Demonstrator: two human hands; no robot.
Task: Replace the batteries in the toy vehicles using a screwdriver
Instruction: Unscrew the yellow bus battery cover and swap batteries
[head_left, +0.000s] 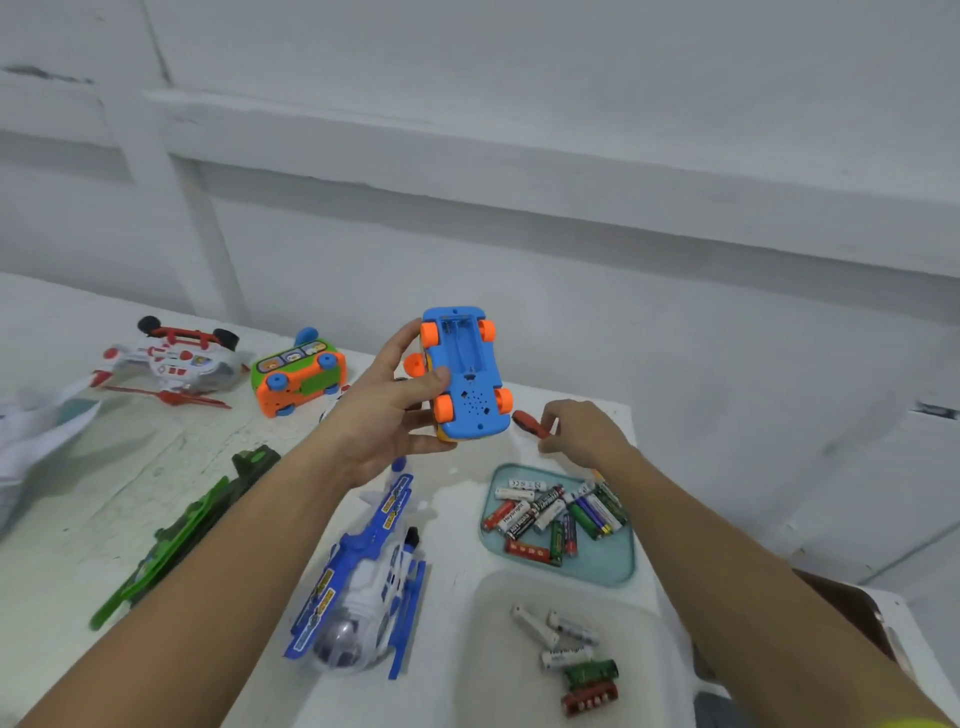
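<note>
Blue toy car (465, 371) lies belly-up in my left hand (395, 415), fingers (434, 378) curled round it above the table (457, 493), battery bay open. My right hand (584, 431) grips the red screwdriver (527, 422) just beyond the battery tray (621, 564); loading fresh cells (556, 514) should come next.

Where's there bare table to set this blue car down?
The table is barest between the orange bus and the green plane. A narrower strip runs between the blue helicopter and the teal battery tray. The right is crowded: white tray, screwdriver, right hand.
</note>
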